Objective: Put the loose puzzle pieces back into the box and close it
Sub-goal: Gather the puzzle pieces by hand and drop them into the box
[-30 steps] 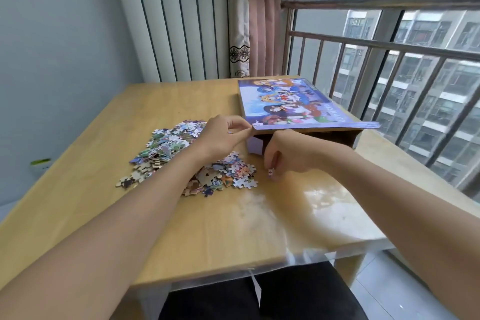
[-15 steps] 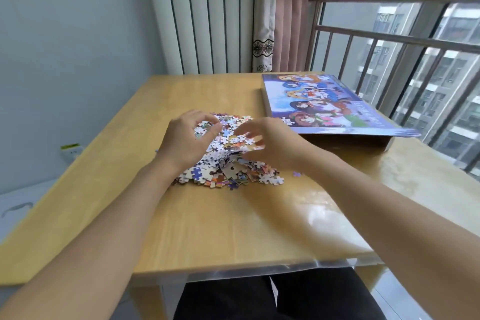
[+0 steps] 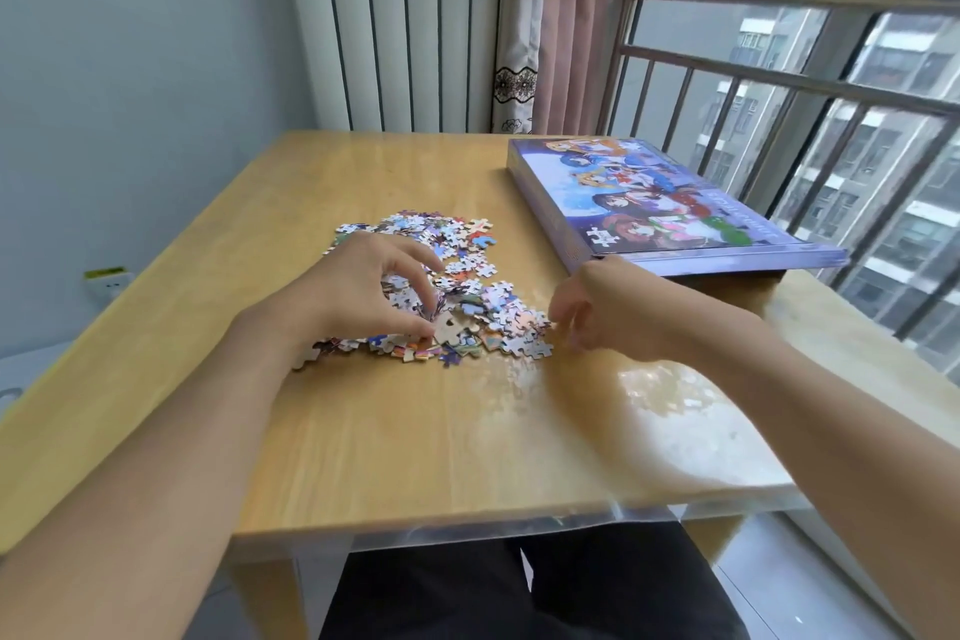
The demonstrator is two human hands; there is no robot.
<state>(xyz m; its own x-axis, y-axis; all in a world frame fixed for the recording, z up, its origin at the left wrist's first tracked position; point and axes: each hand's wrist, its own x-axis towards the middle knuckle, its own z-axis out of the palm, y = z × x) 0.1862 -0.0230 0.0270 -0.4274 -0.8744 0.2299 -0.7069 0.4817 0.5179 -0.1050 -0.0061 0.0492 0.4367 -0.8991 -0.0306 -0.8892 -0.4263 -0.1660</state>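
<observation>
- A white wall socket (image 3: pixel 106 280) sits low on the grey wall at the far left, beyond the table's left edge.
- The wooden table (image 3: pixel 415 442) fills the middle of the view, its top glossy and covered by a clear sheet that overhangs the near edge.
- The left hand (image 3: pixel 358 294) rests on the left part of the heap of puzzle pieces (image 3: pixel 470 286), fingers curled downward like a claw. Its thumb and fingertips press in among the pieces near the heap's front; whether it actually has any pinched between them cannot be told.
- The heap lies loose on the table, a little left of centre, spreading from under the left hand toward the back and to the right, none of it in the box.
- The right hand (image 3: pixel 608 307) is just beside the right edge of the heap, fingers loosely curled and pointing down toward the outermost pieces. It is blurred, so I cannot tell whether it touches or holds a piece.
- The box (image 3: pixel 654 203) lies flat on the table's back right part, its picture lid on top. Its near left corner is right behind the right hand's wrist, and it stands apart from the heap.
- A window railing (image 3: pixel 779 78) and a curtain (image 3: pixel 561 47) stand behind the table on the right.
</observation>
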